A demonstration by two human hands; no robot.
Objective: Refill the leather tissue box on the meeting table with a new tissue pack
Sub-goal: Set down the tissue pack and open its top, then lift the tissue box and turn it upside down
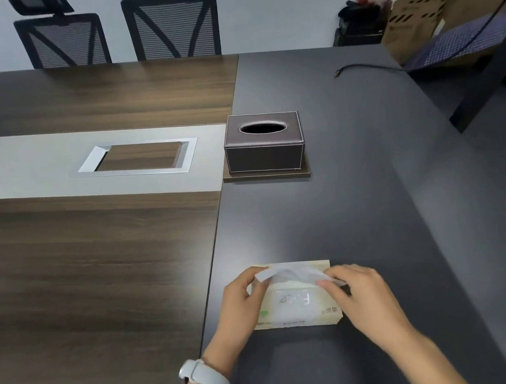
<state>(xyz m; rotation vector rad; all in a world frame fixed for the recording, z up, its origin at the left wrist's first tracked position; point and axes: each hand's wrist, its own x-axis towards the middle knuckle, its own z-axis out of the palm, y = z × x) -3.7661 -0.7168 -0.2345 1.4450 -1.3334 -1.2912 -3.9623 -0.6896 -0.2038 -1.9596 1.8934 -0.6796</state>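
Note:
A dark brown leather tissue box with white stitching stands on its flat base in the middle of the table; its oval top opening looks dark. A pale tissue pack lies on the dark grey table near the front edge. My left hand pinches the pack's left end at the top. My right hand pinches the right end. Between the two hands a strip of clear wrapper or tissue is lifted off the pack's top.
The table has a wood-grain left part with a recessed metal cable hatch. Two mesh chairs stand at the far side. A black cable end lies far right, near cardboard boxes and a dark stand.

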